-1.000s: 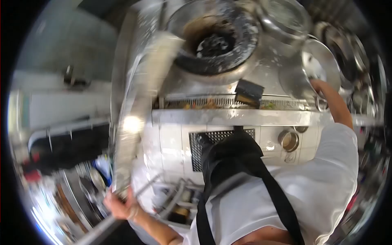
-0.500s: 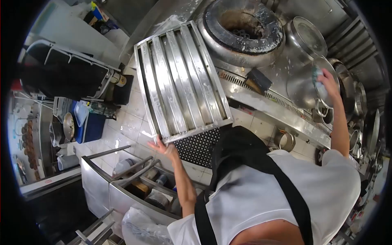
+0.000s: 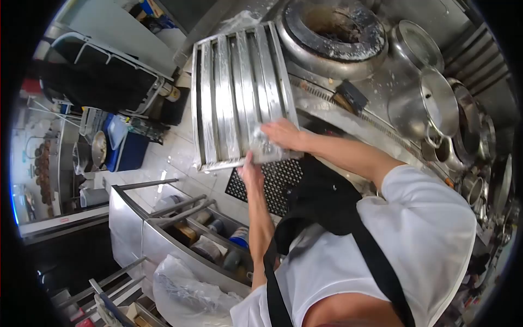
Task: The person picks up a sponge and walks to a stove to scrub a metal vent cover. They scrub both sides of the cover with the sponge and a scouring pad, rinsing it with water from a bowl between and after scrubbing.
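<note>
A slatted metal hood filter [image 3: 222, 101], wet and streaked with suds, is tilted in front of me, its far end by the counter. My left hand [image 3: 250, 173] grips the middle of its near edge, the thumb on top. My right hand [image 3: 284, 135] is over the lower right slats, fingers bent round a pale scouring pad [image 3: 261, 143] pressed on the metal. The pad is blurred and partly hidden by suds and fingers.
A round wok burner [image 3: 335, 38] is set in the counter beyond the filter. A dark block-shaped thing [image 3: 353, 95] lies on the counter's front ledge. Large metal pots [image 3: 438, 103] stand at right. A steel cabinet [image 3: 128, 229] with open compartments is at lower left, above wet floor tiles.
My right hand has come from the pot at right to the filter with the pad. My left hand has shifted right along the near edge, and the filter has turned slightly.
</note>
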`<act>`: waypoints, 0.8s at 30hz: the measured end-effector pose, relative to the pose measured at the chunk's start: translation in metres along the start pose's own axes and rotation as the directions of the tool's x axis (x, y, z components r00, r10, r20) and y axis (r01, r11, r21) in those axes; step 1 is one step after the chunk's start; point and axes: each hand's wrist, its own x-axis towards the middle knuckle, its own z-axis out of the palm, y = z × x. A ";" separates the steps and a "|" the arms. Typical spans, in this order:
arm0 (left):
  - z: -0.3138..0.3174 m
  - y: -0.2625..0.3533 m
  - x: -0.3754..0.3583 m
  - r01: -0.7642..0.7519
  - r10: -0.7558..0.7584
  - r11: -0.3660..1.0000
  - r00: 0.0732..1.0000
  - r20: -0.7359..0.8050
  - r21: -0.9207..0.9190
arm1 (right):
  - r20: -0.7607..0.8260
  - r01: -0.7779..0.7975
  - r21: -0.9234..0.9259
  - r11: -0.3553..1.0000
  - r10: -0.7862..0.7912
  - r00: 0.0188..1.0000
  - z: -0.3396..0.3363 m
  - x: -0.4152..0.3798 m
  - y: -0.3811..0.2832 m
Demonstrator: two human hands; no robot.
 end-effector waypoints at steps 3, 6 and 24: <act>-0.014 0.058 -0.003 -0.044 0.064 0.964 0.996 -0.069 0.262 | -0.181 -0.040 -0.151 0.988 0.012 0.983 -0.002 0.087 0.063; 0.035 0.167 -0.006 -0.207 0.295 0.821 0.952 -0.085 0.532 | -0.338 -0.043 0.070 0.997 0.065 0.939 -0.053 0.153 0.096; 0.669 0.447 0.151 -0.591 0.078 -0.205 0.785 0.615 0.780 | -0.676 0.187 0.640 0.746 0.430 0.599 -0.150 0.273 0.119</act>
